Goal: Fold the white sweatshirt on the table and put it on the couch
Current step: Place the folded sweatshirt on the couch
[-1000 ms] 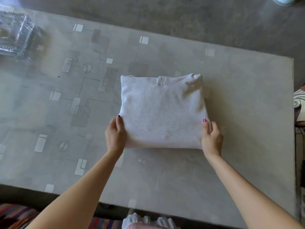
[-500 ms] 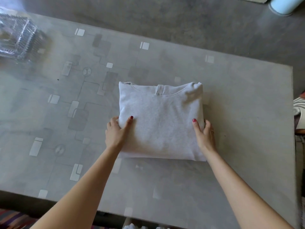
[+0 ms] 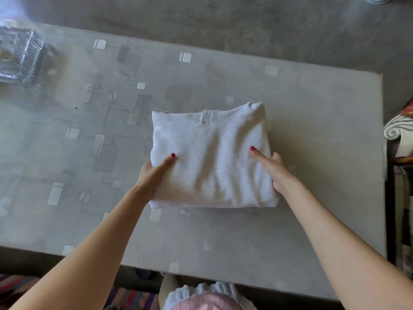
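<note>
Both hands had slid in tighter since half a second earlier, going from resting at the edges of the folded white sweatshirt [image 3: 212,157] to actually gripping its sides. My left hand [image 3: 154,173] was clamped on the bundle's 9 o'clock edge, thumb lying across the top layer with the red nail pointing toward 1 o'clock, and the rest of my fingers were tucked underneath where I couldn't see them. My right hand [image 3: 271,168] did the same at the 3 o'clock edge, thumb on top and fingers curled under the fabric. So both were pinching the sweatshirt between thumb and fingers.

That sweatshirt was folded into a neat rectangle, neckline and little tag loop at 12 o'clock, folded edge toward me at 6. It sat around the middle of the glass-topped table [image 3: 324,130], and the fabric between my thumbs had bunched into soft ripples. Whether it had lifted off the glass yet, I honestly couldn't tell.

Way off at 10 o'clock, a cut-glass dish [image 3: 19,57] sat near the table's far left corner, well apart from everything. At 3 o'clock past the table edge, a carved white scroll of some furniture [image 3: 400,133] poked in. My pink top with a white ruffle [image 3: 205,296] showed at 6 o'clock.
</note>
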